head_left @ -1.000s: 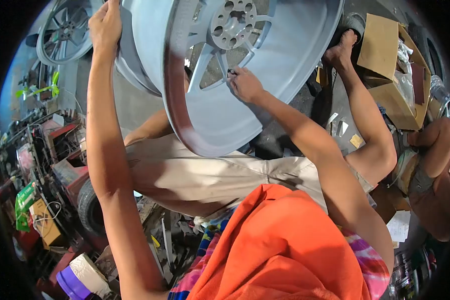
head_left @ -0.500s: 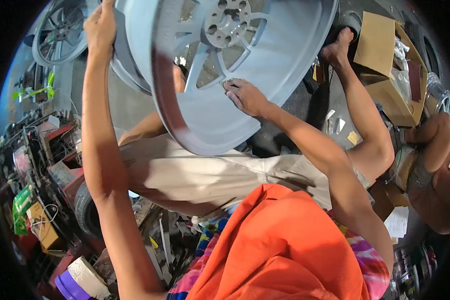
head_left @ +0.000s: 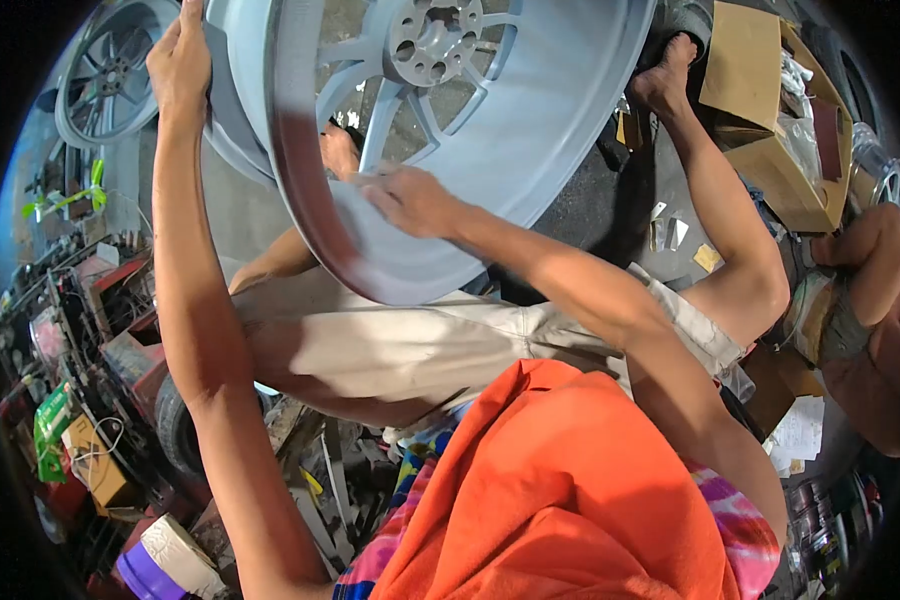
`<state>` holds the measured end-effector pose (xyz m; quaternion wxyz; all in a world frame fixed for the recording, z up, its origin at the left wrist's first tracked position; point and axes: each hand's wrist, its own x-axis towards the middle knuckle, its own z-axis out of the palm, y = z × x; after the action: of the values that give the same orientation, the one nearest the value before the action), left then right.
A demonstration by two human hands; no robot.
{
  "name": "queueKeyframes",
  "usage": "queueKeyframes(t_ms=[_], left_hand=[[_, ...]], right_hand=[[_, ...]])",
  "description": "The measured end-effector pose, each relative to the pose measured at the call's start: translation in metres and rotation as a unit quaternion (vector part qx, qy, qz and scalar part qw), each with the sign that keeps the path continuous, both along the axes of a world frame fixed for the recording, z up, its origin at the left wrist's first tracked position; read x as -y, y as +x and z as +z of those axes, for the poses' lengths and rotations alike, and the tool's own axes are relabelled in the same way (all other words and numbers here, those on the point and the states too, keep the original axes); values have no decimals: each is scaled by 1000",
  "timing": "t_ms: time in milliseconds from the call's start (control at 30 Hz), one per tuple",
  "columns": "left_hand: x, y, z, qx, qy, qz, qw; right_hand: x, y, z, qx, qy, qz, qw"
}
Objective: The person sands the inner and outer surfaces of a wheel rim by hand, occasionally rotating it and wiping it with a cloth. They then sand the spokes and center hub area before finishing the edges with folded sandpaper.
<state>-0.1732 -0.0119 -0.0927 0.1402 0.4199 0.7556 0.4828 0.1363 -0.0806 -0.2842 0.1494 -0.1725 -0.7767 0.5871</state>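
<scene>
A large grey alloy wheel rim [head_left: 530, 150] stands tilted across my lap, its spokes and bolt-hole hub facing me. My left hand [head_left: 182, 70] is closed on the rim's outer edge at the upper left. Lower down, my right hand [head_left: 407, 200] presses its bent fingers against the inner barrel below the spokes, smeared by motion. A small greyish piece shows at its fingertips, but I cannot tell what it is. My beige trousers [head_left: 400, 345] lie under the rim, and an orange cloth [head_left: 570, 480] hangs over my front.
Another spoked wheel rim [head_left: 105, 85] is at the upper left. To the right stands an open cardboard box [head_left: 745, 75] with plastic-wrapped contents, near another person's bent leg [head_left: 875, 255]. Cluttered tools and parts fill the left side, with a tyre [head_left: 178, 425] and a tape roll [head_left: 175, 560].
My right hand has slid left along the inner barrel. The rim sits slightly further left and higher in view, and my left hand keeps its hold.
</scene>
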Motion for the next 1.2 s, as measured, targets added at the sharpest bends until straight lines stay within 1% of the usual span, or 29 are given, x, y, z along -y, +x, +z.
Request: queueKeyframes(t_ms=[33, 67, 133, 167, 200, 233, 267, 300, 367, 400, 433, 467, 500, 533, 567, 600, 667, 700, 733, 767, 800, 833, 900, 933, 1000, 1067, 1100, 1167, 1200], left_hand=[[0, 9, 3, 2, -3, -1, 1000], [-2, 16, 7, -1, 2, -1, 1000], [-4, 29, 10, -105, 40, -1, 994], [-1, 26, 13, -68, -29, 28, 997], [-2, 24, 15, -68, -25, 27, 997], [0, 24, 14, -54, -39, 27, 997], [1, 24, 14, -40, -53, 27, 997], [2, 25, 13, -41, -51, 26, 997], [1, 29, 13, -2, -46, 51, 998], [0, 34, 15, -4, -41, 51, 998], [0, 43, 17, 38, -29, 36, 998], [0, 49, 21, 79, -17, 19, 997], [2, 53, 26, 55, -34, 20, 998], [2, 52, 28, 48, -29, 15, 998], [2, 47, 27, 94, -50, 14, 994], [2, 42, 25, 141, -70, 12, 987], [2, 41, 24, 129, -53, 3, 990], [2, 46, 27, 144, -63, 2, 988], [3, 49, 30, 161, -75, 4, 984], [4, 50, 33, 191, -84, -4, 978], [5, 50, 35, 191, -82, -5, 978], [6, 48, 37, 212, -91, 0, 973], [12, 49, 36, 236, -98, 6, 967], [15, 50, 35, 273, -82, -4, 958], [16, 46, 35, 305, -58, -17, 951], [17, 39, 30, 328, -50, -34, 943], [15, 41, 30, 342, -40, -46, 938], [14, 40, 32, 346, -50, -55, 935], [15, 40, 32, 354, -64, -56, 931]], right_hand=[[5, -5, 20, -45, -48, 8, 998], [6, -5, 21, -49, -44, 9, 998], [11, 4, 12, -159, -107, -40, 981], [9, 15, -23, -144, -19, -51, 988], [-7, 27, -64, -130, 71, -60, 987], [-34, 41, -87, 2, 167, -43, 985], [-51, 49, -101, 134, 258, -24, 957], [-50, 45, -97, 133, 259, -25, 956], [-44, 24, -77, 244, 161, -11, 956], [-26, 11, -62, 204, 208, 68, 954], [-7, -2, -31, 110, 127, 26, 985], [-10, -18, 11, 10, 64, 59, 996], [-26, -28, 60, -80, -1, -20, 997], [-43, -38, 110, -177, -53, -89, 979], [-71, -45, 139, -132, -119, -80, 981], [-85, -58, 141, -138, -113, -86, 980], [-110, -80, 146, -235, -265, -219, 909], [-93, -73, 141, -233, -175, -240, 926], [-73, -54, 129, -196, -87, -147, 966], [-52, -36, 111, -152, 1, -50, 987], [-34, -19, 81, -111, -5, 8, 994], [-15, -1, 52, -69, -8, 65, 995], [-10, 30, -46, 5, 148, 21, 989], [-24, 39, -70, 86, 357, 34, 930], [-31, 26, -57, 254, 231, 88, 935], [-24, -9, -32, 126, 146, 195, 962], [-16, -26, 15, -36, 128, 32, 991], [-42, -38, 106, -95, 13, -33, 995], [-74, -28, 132, -135, -111, -73, 982]])
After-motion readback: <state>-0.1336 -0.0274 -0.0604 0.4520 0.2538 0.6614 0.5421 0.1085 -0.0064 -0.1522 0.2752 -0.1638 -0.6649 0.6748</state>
